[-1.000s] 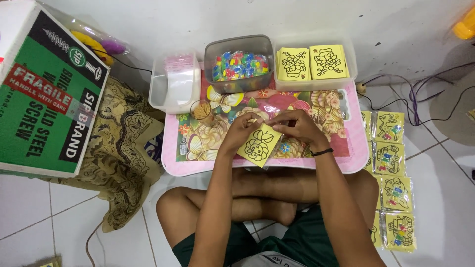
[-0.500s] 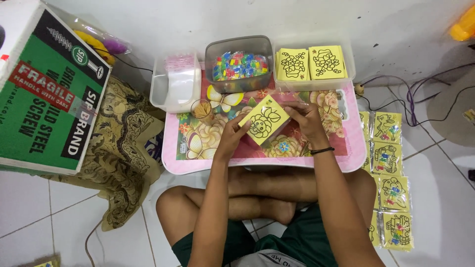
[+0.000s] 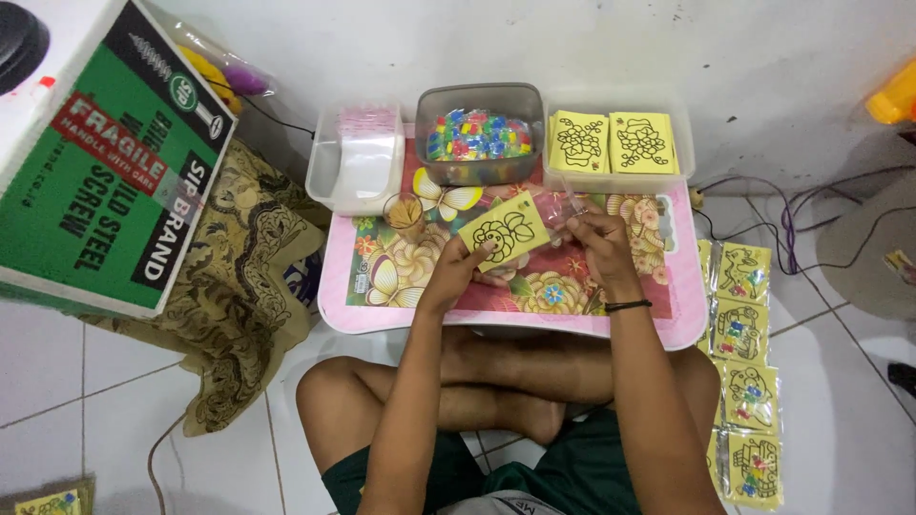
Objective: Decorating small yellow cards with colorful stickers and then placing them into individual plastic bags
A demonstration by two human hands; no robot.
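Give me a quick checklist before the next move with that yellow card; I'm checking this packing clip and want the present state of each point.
1. Yellow card held: ok, the left hand pinches its lower edge above the pink tray table.
2. Right hand on the clear sleeve: cannot tell, the plastic is hard to make out.
3. Card inside the sleeve: cannot tell.
4. Card stacks in the clear bin: ok, two stacks side by side.
5. Coloured pieces in the grey tub: ok, contained.
6. Finished packets: ok, in a row on the floor at the person's right.
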